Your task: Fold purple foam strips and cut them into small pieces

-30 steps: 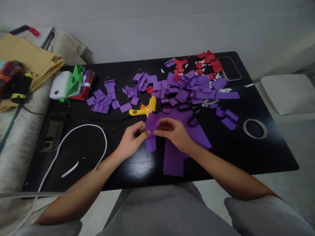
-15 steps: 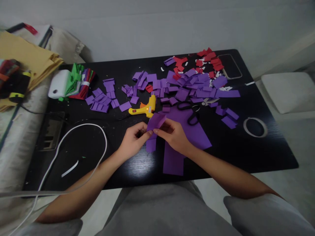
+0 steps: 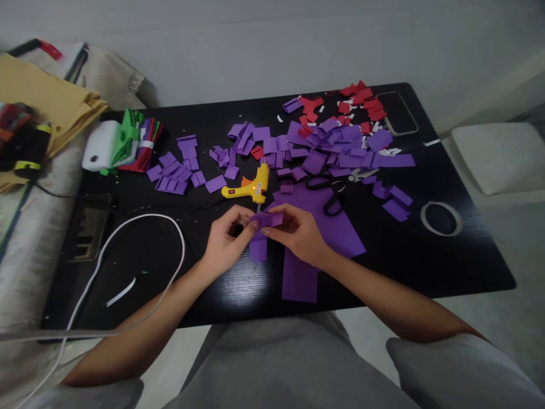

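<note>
Between my two hands is a folded strip of purple paper (image 3: pixel 259 250), its lower end hanging over the dark table. My left hand (image 3: pixel 230 236) pinches its left side, thumb on top. From the right, my right hand (image 3: pixel 300 234) grips the upper, folded part with thumb and fingers. Just beyond the fingers lies a yellow glue gun (image 3: pixel 255 186), nozzle toward me. Under and beside my right hand are larger purple sheets (image 3: pixel 340 230). Black-handled scissors (image 3: pixel 334 204) rest on those sheets.
Many folded purple pieces (image 3: pixel 174 176) spread across the back of the table, with red pieces (image 3: pixel 361 96) behind. A tape roll (image 3: pixel 441 219) and a phone-shaped item (image 3: pixel 400 113) lie right. A white cable (image 3: pixel 184 244) loops at left, near bundled coloured strips (image 3: pixel 131 142).
The upper flap of the purple strip, raised before, is now folded down lower between my fingers. My hands have stayed in nearly the same place.
</note>
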Demonstrator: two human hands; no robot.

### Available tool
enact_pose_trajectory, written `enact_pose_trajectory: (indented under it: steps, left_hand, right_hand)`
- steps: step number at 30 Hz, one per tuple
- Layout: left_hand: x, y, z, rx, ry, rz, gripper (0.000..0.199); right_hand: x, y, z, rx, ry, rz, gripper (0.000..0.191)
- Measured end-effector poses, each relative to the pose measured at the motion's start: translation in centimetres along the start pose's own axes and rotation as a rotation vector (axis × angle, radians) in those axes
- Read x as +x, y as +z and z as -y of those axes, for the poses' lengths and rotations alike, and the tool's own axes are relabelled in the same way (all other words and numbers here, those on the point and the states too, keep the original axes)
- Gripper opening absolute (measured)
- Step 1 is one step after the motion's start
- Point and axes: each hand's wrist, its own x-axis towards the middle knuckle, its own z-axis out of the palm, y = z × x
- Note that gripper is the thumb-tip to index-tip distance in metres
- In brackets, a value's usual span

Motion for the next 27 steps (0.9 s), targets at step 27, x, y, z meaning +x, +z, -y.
enact_pose_trajectory:
  steps: [27]
  left_hand:
    - [0.0, -0.4, 0.0, 0.193, 0.234, -0.011, 0.014]
  right_hand:
    - [0.2, 0.0, -0.4, 0.167, 0.063, -0.027, 0.039]
